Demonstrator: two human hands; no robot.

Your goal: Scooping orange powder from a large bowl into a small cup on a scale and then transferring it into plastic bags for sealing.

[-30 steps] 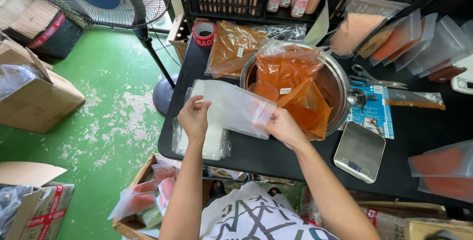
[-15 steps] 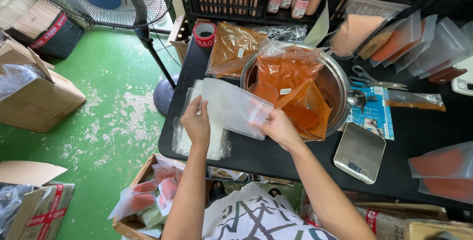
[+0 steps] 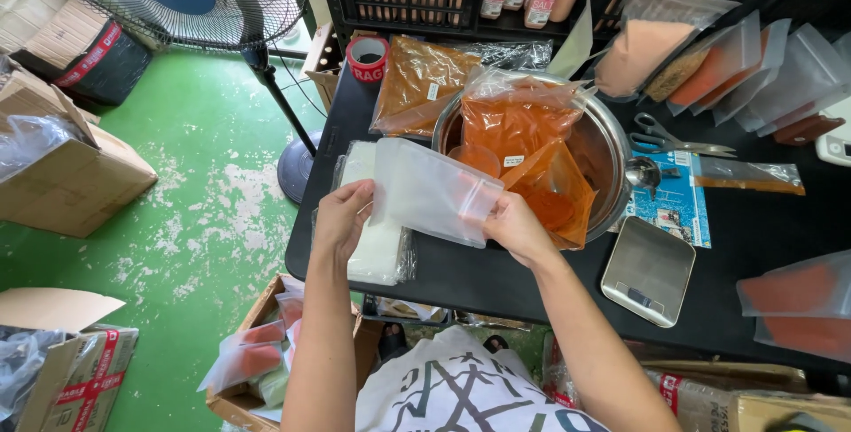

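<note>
While closed, both hands' fingers (image 3: 359, 191) pinch pouch (image 3: 432, 191).

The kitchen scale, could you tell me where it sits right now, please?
In the head view, the kitchen scale lies on the black table, right of the steel bowl and below the scissors.

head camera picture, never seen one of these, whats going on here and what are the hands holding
This view comes from a camera worn on a person's head, looking down at their own two bare hands. There is no machine. The left hand and right hand together hold up an empty frosted plastic pouch over a black table. On the table lie a stack of similar clear pouches, a round steel bowl holding bags of orange-red powder, a flat silver kitchen scale and scissors.
</note>
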